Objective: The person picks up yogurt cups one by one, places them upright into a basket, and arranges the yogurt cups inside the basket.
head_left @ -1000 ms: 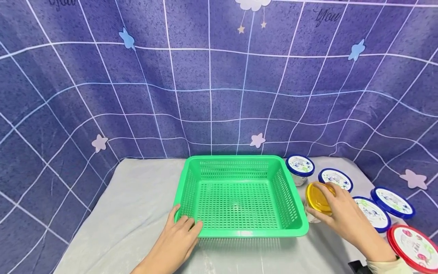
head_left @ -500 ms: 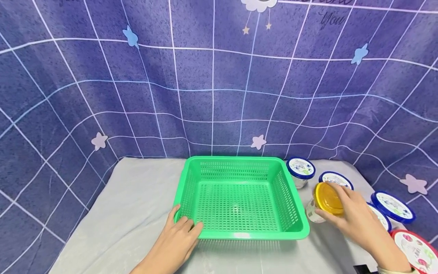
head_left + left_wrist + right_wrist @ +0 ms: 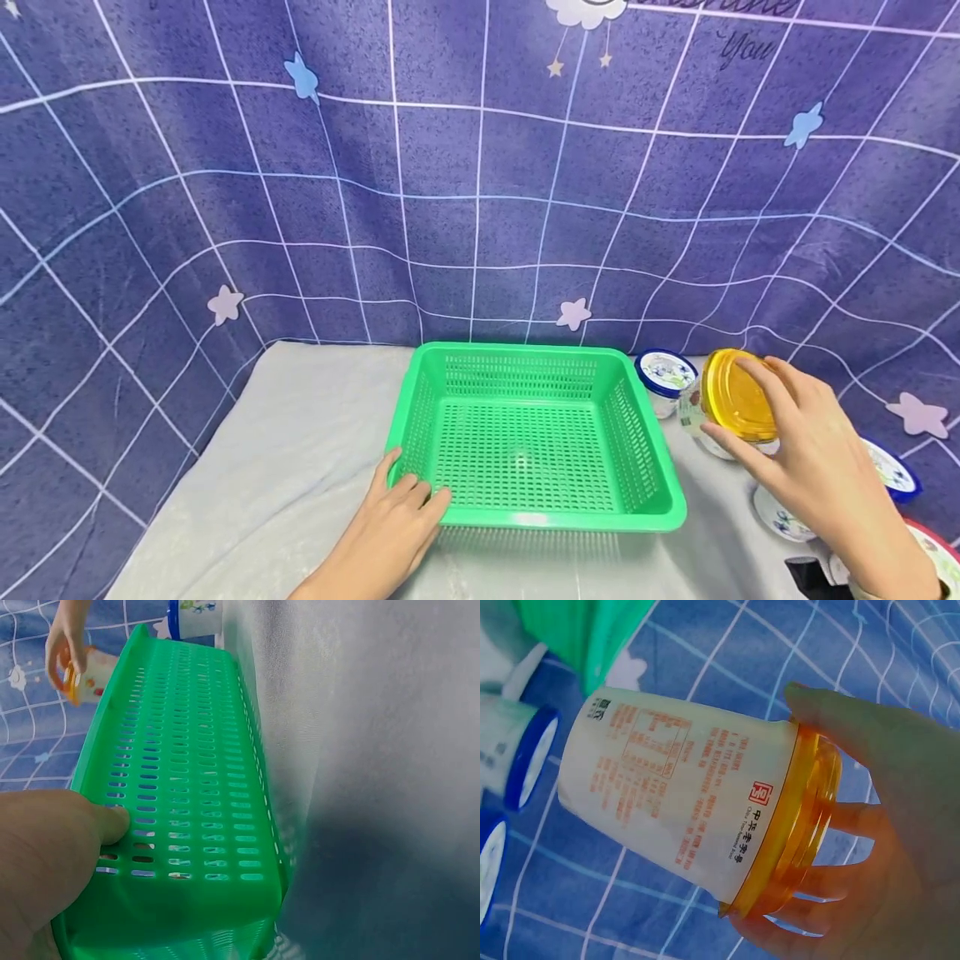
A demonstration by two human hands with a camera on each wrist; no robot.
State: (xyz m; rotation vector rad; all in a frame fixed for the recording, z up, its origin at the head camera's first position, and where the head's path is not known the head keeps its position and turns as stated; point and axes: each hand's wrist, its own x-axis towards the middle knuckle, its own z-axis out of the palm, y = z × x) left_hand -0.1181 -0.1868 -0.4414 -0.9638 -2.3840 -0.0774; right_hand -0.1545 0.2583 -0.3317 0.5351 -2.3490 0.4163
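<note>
My right hand point(image 3: 821, 462) holds a white printed tub point(image 3: 675, 795) by its clear yellow lid point(image 3: 738, 400), thumb on one side and fingers on the other. Raised above the table, the tub tilts with its base toward the basket's right side. At the near left corner of a green plastic basket point(image 3: 570, 521), my left hand point(image 3: 393, 521) grips the rim. In the left wrist view the left thumb point(image 3: 112, 825) presses the basket's slotted outer wall. No items lie in the basket.
Blue-lidded tubs stand right of the basket, one at its back corner point(image 3: 666, 371) and another farther right point(image 3: 892, 471), with others partly hidden by the right arm. A red lid point(image 3: 937, 554) shows at the right edge. Behind the grey-covered table point(image 3: 300, 433) hangs a blue gridded curtain point(image 3: 510, 225).
The right hand has lifted the yellow-lidded tub off the table, up and to the right, tilting it more. The left hand keeps its grip on the basket. The head view has shifted slightly.
</note>
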